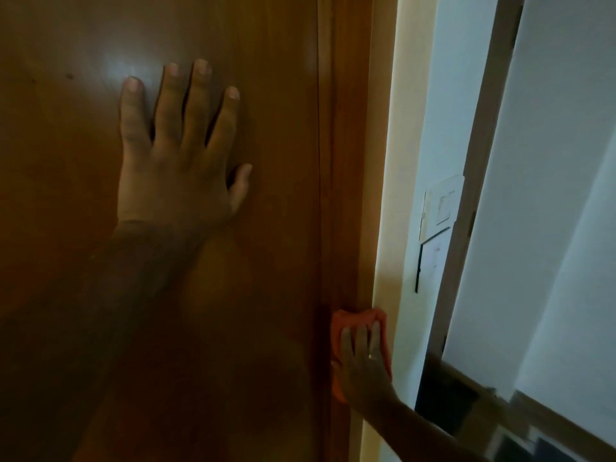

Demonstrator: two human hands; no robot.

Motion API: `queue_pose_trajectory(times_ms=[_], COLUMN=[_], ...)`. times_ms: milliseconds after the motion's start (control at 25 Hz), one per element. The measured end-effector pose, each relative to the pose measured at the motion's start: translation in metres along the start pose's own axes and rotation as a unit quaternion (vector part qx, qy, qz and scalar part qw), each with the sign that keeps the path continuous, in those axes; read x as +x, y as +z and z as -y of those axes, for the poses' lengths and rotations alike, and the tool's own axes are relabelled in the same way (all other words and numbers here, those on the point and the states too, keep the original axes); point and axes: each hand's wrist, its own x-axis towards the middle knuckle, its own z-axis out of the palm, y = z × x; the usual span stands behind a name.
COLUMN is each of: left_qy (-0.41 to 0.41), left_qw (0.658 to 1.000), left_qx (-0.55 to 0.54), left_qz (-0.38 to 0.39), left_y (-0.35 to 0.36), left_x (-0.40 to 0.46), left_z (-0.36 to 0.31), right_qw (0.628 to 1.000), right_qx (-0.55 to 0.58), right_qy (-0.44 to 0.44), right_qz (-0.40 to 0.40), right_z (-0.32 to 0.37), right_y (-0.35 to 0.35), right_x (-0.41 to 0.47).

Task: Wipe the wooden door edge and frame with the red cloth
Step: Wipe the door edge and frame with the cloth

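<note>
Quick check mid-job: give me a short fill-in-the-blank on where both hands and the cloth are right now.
1. The left hand lies flat on the wooden ____, fingers spread.
2. The right hand presses a cloth of ____ colour against the door frame.
3. A ring shows on the ____ hand.
4. The cloth sits ____ than the left hand in the view.

Missing words: door; red; right; lower

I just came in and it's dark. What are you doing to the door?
A person is cleaning it. The left hand lies flat and spread on the wooden door, with nothing in it. The right hand presses a red cloth against the door frame, low down beside the door's edge. A white wall is to the right.
</note>
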Motion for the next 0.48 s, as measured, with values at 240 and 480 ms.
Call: queue_pose_trajectory(times_ms=[240,480], left_qy=[-0.002,0.000], left_qw=[1.000,1.000], left_qx=[-0.013,-0.022], left_qz=[-0.007,-0.020], left_y=[-0.002,-0.001], left_x=[-0.003,-0.006], left_z=[-0.001,0.001], right_qw=[0.978,0.943], right_qx=[0.020,0.094], right_qy=[-0.025,-0.059], right_qz=[-0.208,-0.312], right_z=[0.007,0.009], right_y=[-0.112,-0.172], right_x=[0.098,0.156])
